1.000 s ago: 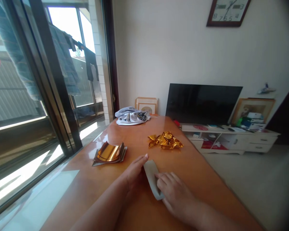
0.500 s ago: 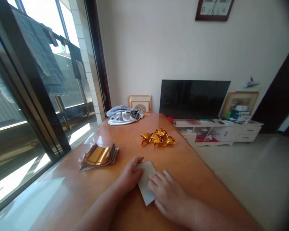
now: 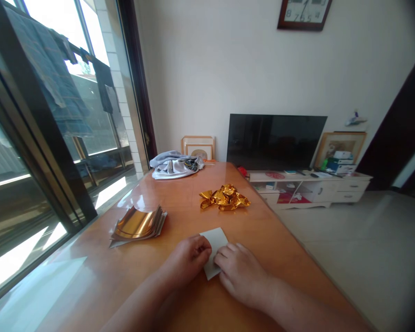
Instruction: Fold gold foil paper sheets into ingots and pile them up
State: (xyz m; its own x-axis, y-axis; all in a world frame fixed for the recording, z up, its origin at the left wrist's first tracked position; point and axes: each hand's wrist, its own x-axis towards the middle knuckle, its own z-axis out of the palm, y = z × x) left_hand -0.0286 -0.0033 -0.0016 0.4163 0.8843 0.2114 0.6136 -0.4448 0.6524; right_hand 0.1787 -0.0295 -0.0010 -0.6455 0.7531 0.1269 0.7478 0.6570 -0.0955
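At the near end of the glossy orange bench, a person's two bare hands are working close together, and a pale paper sheet is lying between them, tilted corner-on to the bench edge. The left grip is curling into a loose fist, with its knuckles and thumb pressing against the sheet's left edge; whether it is clenching the paper I cannot tell. The right grip is not closing: its fingers are lying across the sheet's lower right part and pressing it down, so the sheet is touching both grips.

Ahead and to the left of the left grip, a stack of gold-backed foil sheets is sitting on the bench, its top layers curling upward and a grey backing corner poking out beneath. Straight ahead of both grips, beyond the sheet, a crumpled gold foil wad is lying well apart from that stack. Farther ahead of the grips, a grey-white cloth bundle is resting at the far end of the bench. Beyond the bench and to the right of the grips, a flat-screen television is standing on a white TV cabinet, and a wall clock is hanging high above. Left of the grips, clothes are hanging outside a glass sliding door.
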